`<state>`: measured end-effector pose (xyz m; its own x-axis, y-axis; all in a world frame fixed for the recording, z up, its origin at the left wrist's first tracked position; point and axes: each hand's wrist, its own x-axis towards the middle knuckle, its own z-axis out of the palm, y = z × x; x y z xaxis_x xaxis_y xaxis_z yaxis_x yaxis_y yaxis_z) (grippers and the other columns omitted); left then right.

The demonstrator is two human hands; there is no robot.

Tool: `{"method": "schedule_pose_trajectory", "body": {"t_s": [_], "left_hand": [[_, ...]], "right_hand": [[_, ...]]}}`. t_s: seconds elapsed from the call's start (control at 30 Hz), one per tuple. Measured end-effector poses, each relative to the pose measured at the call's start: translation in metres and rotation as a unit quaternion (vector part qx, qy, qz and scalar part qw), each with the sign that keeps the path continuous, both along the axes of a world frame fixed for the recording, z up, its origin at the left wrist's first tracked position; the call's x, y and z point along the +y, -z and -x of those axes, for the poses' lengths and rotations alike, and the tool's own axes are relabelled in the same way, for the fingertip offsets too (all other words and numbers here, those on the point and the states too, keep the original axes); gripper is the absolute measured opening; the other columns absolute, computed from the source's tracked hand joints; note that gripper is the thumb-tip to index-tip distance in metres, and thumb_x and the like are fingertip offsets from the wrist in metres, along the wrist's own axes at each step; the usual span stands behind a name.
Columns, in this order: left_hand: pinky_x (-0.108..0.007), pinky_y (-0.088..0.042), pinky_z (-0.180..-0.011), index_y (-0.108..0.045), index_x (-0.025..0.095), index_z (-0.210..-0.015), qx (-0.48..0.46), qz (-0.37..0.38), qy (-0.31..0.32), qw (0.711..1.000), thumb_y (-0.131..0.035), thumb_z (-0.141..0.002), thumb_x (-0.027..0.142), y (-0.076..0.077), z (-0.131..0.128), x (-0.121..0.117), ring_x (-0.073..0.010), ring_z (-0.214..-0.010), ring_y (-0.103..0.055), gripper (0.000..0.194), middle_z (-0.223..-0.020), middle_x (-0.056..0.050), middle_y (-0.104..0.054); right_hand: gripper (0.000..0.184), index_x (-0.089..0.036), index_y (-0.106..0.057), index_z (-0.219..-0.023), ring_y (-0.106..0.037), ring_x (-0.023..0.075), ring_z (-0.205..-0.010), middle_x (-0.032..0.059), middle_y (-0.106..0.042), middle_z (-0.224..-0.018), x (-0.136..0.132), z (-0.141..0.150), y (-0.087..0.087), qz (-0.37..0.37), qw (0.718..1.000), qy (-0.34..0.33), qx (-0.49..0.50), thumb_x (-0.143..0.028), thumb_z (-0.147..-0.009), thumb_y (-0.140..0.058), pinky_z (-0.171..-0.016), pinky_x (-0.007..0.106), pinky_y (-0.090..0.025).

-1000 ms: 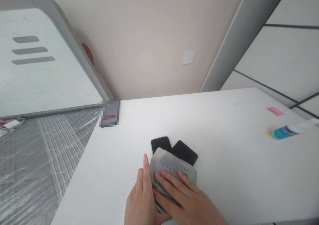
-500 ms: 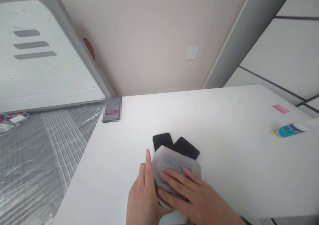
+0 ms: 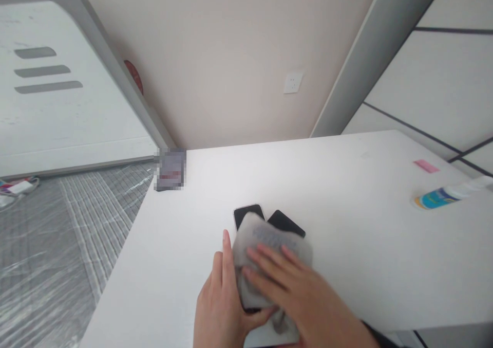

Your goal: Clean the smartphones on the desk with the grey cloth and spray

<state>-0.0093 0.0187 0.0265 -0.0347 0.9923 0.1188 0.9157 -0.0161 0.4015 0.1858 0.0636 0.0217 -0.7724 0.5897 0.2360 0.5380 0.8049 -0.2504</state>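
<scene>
A grey cloth with faint printing is spread under my right hand, whose fingers press on it and look blurred. Beneath the cloth the dark edge of a phone peeks out, the rest covered. My left hand grips that phone along its left side, thumb at the near end and index finger stretched forward. Just beyond the cloth lie two black-screened phones, one on the left and one on the right, both partly covered from view. A pale flat surface shows below my hands.
On the white table a spray bottle lies at the right, with a pink slip behind it. A blurred-out dark item sits at the far left corner. A wall with a socket borders the back.
My right hand has slid the cloth a little forward, covering more of the two phones behind. My left hand stays nearly in place. The whole view has shifted slightly.
</scene>
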Motion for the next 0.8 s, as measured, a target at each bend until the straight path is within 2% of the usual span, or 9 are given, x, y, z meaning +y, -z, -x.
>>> {"method": "schedule_pose_trajectory", "body": {"t_s": [0.1,0.2,0.37,0.47,0.53,0.6,0.67,0.73,0.8], "left_hand": [[-0.035,-0.062,-0.069,0.024,0.025,-0.164,0.004,0.007,0.013,1.000,-0.083,-0.072,0.017,0.001,0.003,0.000,-0.0276,-0.086,-0.074,0.141,-0.114,-0.007,-0.065],[-0.032,-0.061,-0.069,0.024,0.027,-0.164,0.008,0.014,0.017,1.000,-0.063,-0.078,-0.001,0.002,0.006,0.000,-0.0228,-0.081,-0.073,0.126,-0.115,-0.008,-0.067],[-0.044,-0.063,-0.090,0.008,0.025,-0.167,-0.109,-0.034,0.025,0.993,-0.086,-0.068,0.016,0.003,0.005,-0.002,-0.0313,-0.108,-0.072,0.137,-0.123,-0.010,-0.068],[-0.043,-0.064,-0.092,-0.002,0.024,-0.168,-0.116,-0.063,0.050,0.990,-0.085,-0.070,0.013,0.004,0.001,-0.004,-0.0313,-0.113,-0.073,0.129,-0.128,-0.013,-0.069],[-0.037,-0.065,-0.092,-0.009,0.027,-0.167,-0.093,-0.103,0.090,0.986,-0.082,-0.073,0.008,0.006,-0.001,-0.005,-0.0301,-0.119,-0.073,0.122,-0.136,-0.015,-0.067],[-0.031,-0.064,-0.094,-0.016,0.034,-0.166,-0.069,-0.156,0.135,0.976,-0.073,-0.081,0.004,0.007,-0.004,-0.006,-0.0269,-0.125,-0.071,0.106,-0.143,-0.013,-0.066],[-0.026,-0.064,-0.091,-0.024,0.037,-0.163,-0.080,-0.195,0.157,0.965,-0.058,-0.092,0.001,0.006,-0.006,-0.006,-0.0220,-0.125,-0.071,0.087,-0.144,-0.010,-0.067],[-0.023,-0.064,-0.087,-0.038,0.034,-0.157,-0.118,-0.212,0.157,0.957,-0.046,-0.097,0.000,0.005,-0.008,-0.006,-0.0184,-0.118,-0.075,0.070,-0.135,-0.009,-0.074],[-0.024,-0.065,-0.087,-0.057,0.028,-0.141,-0.176,-0.229,0.154,0.945,-0.046,-0.097,0.001,0.005,-0.012,-0.006,-0.0175,-0.107,-0.079,0.053,-0.119,-0.008,-0.080]], "right_hand": [[0.088,-0.016,-0.034,-0.165,-0.037,0.0343,-0.156,0.0151,-0.035,-0.170,-0.003,0.004,0.002,-0.013,0.998,0.055,0.002,-0.066,-0.098,-0.060,-0.122,0.053,-0.041],[0.061,-0.020,-0.040,-0.162,-0.047,0.0233,-0.151,0.0056,-0.048,-0.163,-0.009,0.007,0.002,-0.044,0.998,-0.028,0.025,-0.041,-0.107,-0.055,-0.123,0.039,-0.043],[0.060,-0.021,-0.032,-0.166,-0.043,0.0275,-0.153,0.0075,-0.041,-0.167,-0.003,-0.005,-0.010,0.023,0.997,0.063,0.044,-0.040,-0.110,-0.042,-0.125,0.051,-0.038],[0.061,-0.026,-0.028,-0.167,-0.036,0.0236,-0.157,0.0044,-0.039,-0.169,0.008,-0.010,-0.012,-0.014,0.996,0.039,0.080,-0.021,-0.107,-0.039,-0.127,0.045,-0.036],[0.062,-0.028,-0.031,-0.166,-0.042,0.0242,-0.154,0.0055,-0.046,-0.166,0.017,-0.011,-0.011,-0.051,0.991,0.045,0.111,-0.020,-0.106,-0.042,-0.126,0.045,-0.039],[0.051,-0.028,-0.049,-0.157,-0.061,0.0261,-0.139,0.0075,-0.065,-0.149,0.026,-0.014,-0.012,-0.084,0.983,0.064,0.152,-0.028,-0.107,-0.047,-0.116,0.044,-0.052],[0.033,-0.028,-0.071,-0.131,-0.077,0.0252,-0.109,0.0068,-0.079,-0.118,0.033,-0.024,-0.016,-0.095,0.976,0.067,0.182,-0.038,-0.106,-0.051,-0.096,0.037,-0.065],[0.027,-0.029,-0.077,-0.107,-0.080,0.0223,-0.088,0.0036,-0.082,-0.097,0.036,-0.038,-0.019,-0.085,0.975,0.048,0.198,-0.039,-0.106,-0.052,-0.083,0.030,-0.068],[0.023,-0.032,-0.077,-0.104,-0.081,0.0207,-0.084,0.0005,-0.083,-0.095,0.035,-0.055,-0.017,-0.075,0.976,0.034,0.203,-0.035,-0.104,-0.055,-0.084,0.026,-0.067]]}}
